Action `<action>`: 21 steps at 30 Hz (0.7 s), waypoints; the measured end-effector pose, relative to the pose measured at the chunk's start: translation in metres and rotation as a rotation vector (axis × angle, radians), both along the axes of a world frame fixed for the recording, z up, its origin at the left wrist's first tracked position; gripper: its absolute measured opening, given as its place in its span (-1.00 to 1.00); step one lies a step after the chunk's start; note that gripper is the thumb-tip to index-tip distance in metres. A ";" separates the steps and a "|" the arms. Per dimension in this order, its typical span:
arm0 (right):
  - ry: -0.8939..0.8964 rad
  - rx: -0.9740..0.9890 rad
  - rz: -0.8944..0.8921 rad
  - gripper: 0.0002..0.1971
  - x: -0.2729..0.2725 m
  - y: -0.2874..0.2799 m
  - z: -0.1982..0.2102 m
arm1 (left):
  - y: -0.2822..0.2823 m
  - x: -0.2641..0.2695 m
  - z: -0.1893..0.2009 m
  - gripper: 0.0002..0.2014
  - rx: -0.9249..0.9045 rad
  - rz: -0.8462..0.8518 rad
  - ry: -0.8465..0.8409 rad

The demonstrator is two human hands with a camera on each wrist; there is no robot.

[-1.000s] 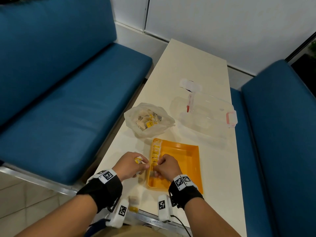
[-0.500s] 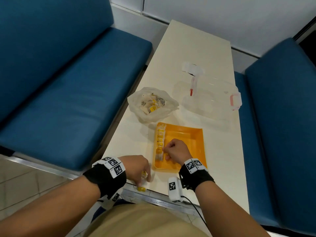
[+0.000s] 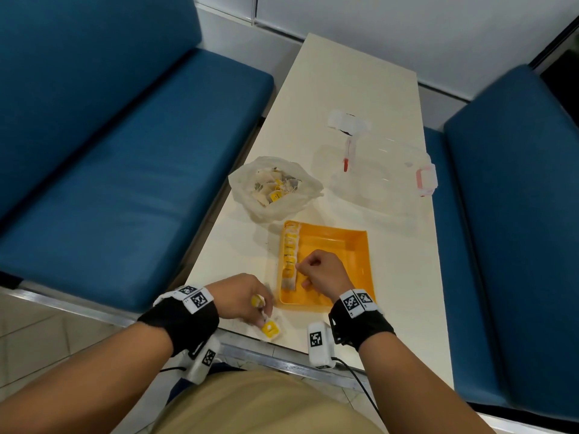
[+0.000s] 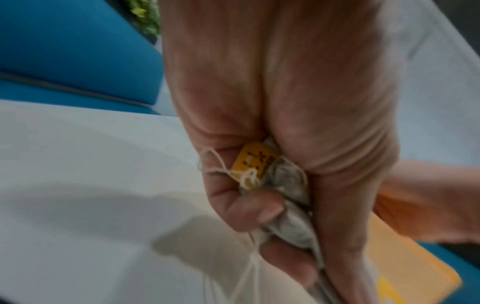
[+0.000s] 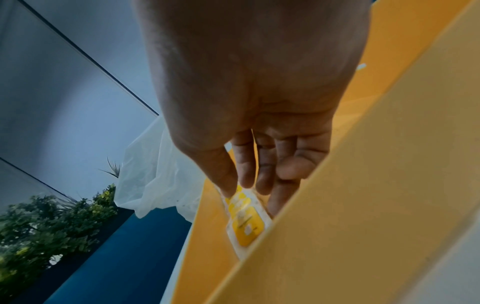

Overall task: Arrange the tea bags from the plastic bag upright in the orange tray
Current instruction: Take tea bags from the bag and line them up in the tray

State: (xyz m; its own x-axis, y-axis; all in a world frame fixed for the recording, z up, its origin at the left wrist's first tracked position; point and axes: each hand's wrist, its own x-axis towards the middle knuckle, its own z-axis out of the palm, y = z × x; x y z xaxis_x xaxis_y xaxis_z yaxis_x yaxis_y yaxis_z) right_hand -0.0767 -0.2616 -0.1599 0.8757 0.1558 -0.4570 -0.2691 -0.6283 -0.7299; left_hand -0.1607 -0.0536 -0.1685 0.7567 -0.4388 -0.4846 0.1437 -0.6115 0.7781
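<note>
The orange tray (image 3: 351, 242) sits near the table's front edge, with a row of upright tea bags (image 3: 289, 256) along its left wall. My right hand (image 3: 322, 272) is inside the tray, its thumb and fingers touching the row of tea bags (image 5: 245, 221). My left hand (image 3: 242, 297) is left of the tray at the table edge, gripping tea bags with yellow tags (image 4: 255, 164). Another tea bag with a yellow tag (image 3: 270, 328) lies on the table under its fingertips. The plastic bag (image 3: 275, 187) with more tea bags stands behind the tray.
A clear lidded container (image 3: 385, 170) with pink latches sits at the back right, a small white item (image 3: 347, 123) behind it. Blue benches (image 3: 125, 170) flank the narrow table (image 3: 354, 79). The table's front edge runs just under my wrists.
My left hand has drawn back from the tray's left wall to the table's front edge, still holding tea bags. My right hand has stayed at the row in the tray.
</note>
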 end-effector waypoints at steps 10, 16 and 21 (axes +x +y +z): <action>0.093 0.498 -0.073 -0.77 -0.010 0.000 0.051 | 0.002 0.024 0.018 -0.83 -0.616 0.830 0.032; -0.058 0.493 -0.120 -0.87 0.000 0.006 0.058 | -0.020 0.035 0.026 -0.79 -0.683 0.925 -0.018; -0.055 0.493 -0.143 -0.90 0.002 0.006 0.064 | -0.030 0.039 0.030 -0.81 -0.702 0.921 -0.047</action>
